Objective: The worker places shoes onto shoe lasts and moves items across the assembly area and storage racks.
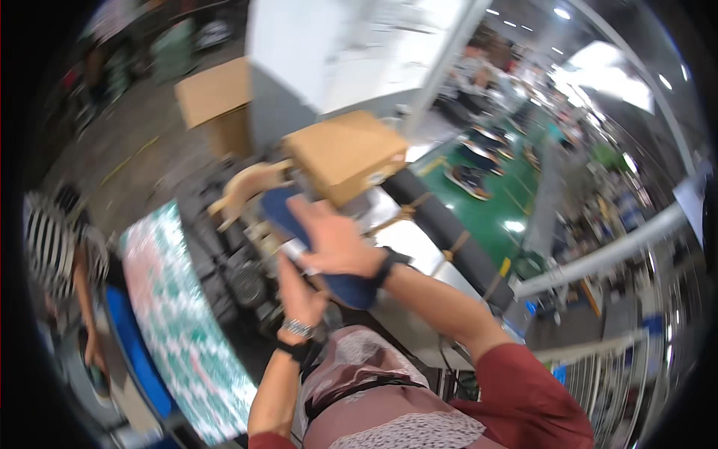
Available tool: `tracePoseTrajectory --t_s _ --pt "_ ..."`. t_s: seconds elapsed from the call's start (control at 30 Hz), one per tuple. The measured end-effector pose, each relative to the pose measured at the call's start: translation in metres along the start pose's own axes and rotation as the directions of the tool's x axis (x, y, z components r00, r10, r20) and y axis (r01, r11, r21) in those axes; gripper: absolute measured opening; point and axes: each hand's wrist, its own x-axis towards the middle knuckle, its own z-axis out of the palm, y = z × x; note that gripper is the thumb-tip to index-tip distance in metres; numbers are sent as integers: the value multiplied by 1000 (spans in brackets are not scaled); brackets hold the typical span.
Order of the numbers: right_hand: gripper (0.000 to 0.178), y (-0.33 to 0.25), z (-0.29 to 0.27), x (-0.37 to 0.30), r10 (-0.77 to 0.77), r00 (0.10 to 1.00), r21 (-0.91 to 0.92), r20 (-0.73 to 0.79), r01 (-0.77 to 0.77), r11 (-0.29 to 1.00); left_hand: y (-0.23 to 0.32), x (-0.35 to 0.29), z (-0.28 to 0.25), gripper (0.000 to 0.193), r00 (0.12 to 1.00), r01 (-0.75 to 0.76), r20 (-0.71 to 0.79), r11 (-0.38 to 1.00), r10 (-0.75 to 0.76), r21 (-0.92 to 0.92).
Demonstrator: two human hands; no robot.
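Observation:
A long navy blue piece, which looks like a shoe, lies slantwise between my hands, over a dark machine. My right hand lies across its upper side, gripping it near the middle. My left hand holds it from the near left side, fingers against its edge. Near the middle, a small white patch shows between the hands. Motion blur hides the finer detail. Just beyond the blue end sits a curved tan part of the machine.
A closed cardboard box stands just past my hands, beside a dark padded rail. Right of it, a green conveyor carries several dark shoes. To the left are a shiny patterned sheet and a co-worker in a striped top.

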Motion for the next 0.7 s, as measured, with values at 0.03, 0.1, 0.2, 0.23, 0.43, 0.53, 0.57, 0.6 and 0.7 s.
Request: tracePoseTrajectory --t_s 0.03,0.1,0.2,0.23,0.43,0.53,0.57,0.6,0.7 --pt "93 4 1 4 41 999 -77 14 -40 996 7 -5 3 110 995 -96 48 929 85 356" --pt "94 5 6 -1 14 1000 -114 -4 -15 993 -11 -6 -11 111 981 -192 37 944 189 269" --pt "96 19 -6 -27 -36 998 -118 -47 31 993 -8 -9 -7 95 994 -97 65 993 93 63" --pt "96 20 -8 -31 -29 999 -100 -39 25 995 -23 -10 -13 88 997 -71 30 997 71 14" --pt "96 26 -6 -34 -16 1000 -42 -18 15 999 -39 -2 -5 76 860 502 167 739 -482 -450" --pt "93 15 -14 -40 15 999 4 -39 -15 1000 -42 16 14 79 898 429 230 624 -376 -653" --pt "93 15 -13 -42 8 999 -1 -48 -8 1000 -43 17 19 80 909 409 255 587 -330 -699" --pt "94 15 -11 -44 24 999 17 -47 -23 1000 -43 15 22 80 913 401 257 592 -316 -699" --pt "96 16 -9 -52 27 996 38 -86 -24 999 -38 10 32 88 908 402 222 586 -356 -704"
